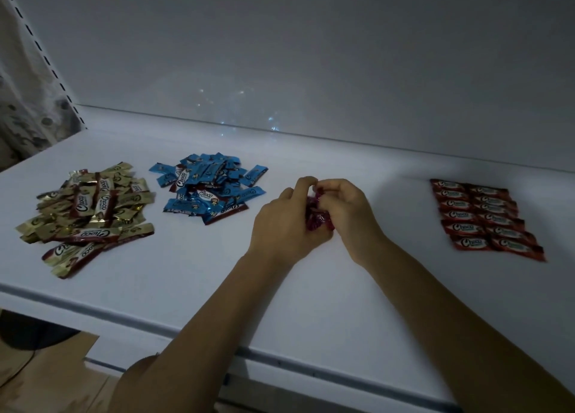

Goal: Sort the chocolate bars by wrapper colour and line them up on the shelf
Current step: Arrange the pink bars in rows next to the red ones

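On the white shelf [186, 272] lie three groups of chocolate bars. A loose heap of gold bars [90, 210] sits at the left, and a loose heap of blue bars [211, 185] lies just right of it. At the far right, red bars [485, 218] are laid flat in two neat columns. At the middle, my left hand [283, 223] and my right hand [348, 207] meet around a small bunch of red bars [317, 216], both gripping it with curled fingers. Most of the bunch is hidden between the hands.
The shelf's white back panel [311, 55] rises behind the bars. A slotted upright [46, 61] stands at the back left corner. The shelf's front edge [280, 359] runs below my forearms, with brown floor [46, 375] at lower left.
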